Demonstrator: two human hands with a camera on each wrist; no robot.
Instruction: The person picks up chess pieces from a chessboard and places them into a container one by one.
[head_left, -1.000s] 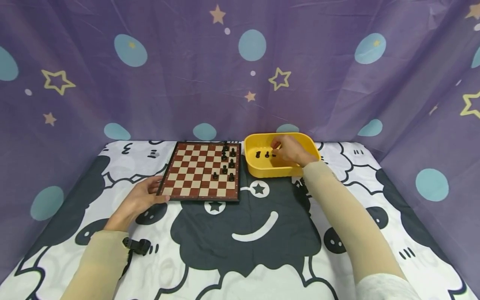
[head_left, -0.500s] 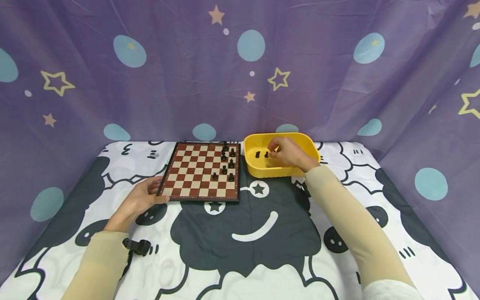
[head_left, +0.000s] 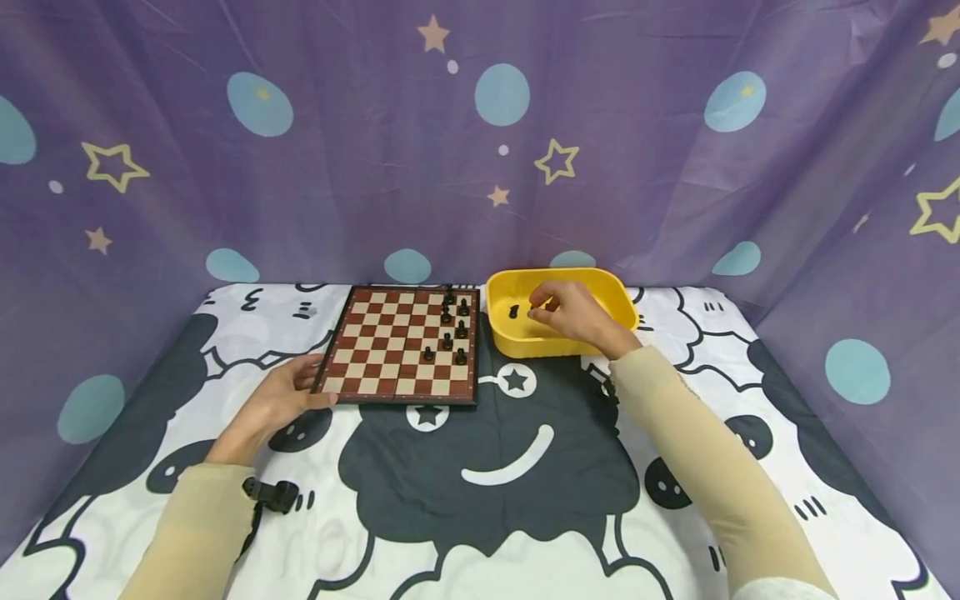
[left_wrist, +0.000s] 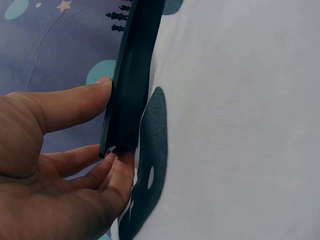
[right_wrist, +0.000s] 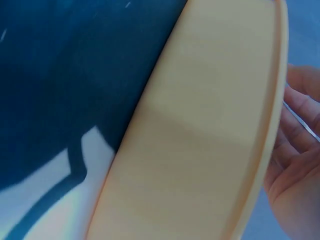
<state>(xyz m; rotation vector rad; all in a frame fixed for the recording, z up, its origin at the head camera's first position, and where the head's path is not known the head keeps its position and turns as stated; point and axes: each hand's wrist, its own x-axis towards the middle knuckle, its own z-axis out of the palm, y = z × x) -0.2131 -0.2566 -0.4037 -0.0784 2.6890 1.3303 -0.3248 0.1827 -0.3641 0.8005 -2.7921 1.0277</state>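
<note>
In the head view my left hand point(head_left: 281, 400) grips the near-left corner of a brown-and-cream chessboard point(head_left: 375, 346). The left wrist view shows its thumb point(left_wrist: 75, 105) on the board's rim and the other fingers at the underside. Several black chess pieces point(head_left: 447, 342) stand on the board's right side. My right hand point(head_left: 573, 315) reaches into a yellow tub point(head_left: 525, 346), fingers bent and thumb close to the index finger. Those fingertips cover the spot where a small black piece lay; whether they pinch it is hidden. Another black piece point(head_left: 513, 311) lies to their left.
The tub stands just right of the board, its wall point(right_wrist: 200, 110) filling much of the right wrist view. A sheep-print cloth point(head_left: 420, 500) covers the table. Behind it hangs a purple curtain point(head_left: 337, 167) with stars and dots.
My right hand has shifted slightly left inside the tub, and its fingertips now cover the middle black piece. The left hand and the board have stayed put.
</note>
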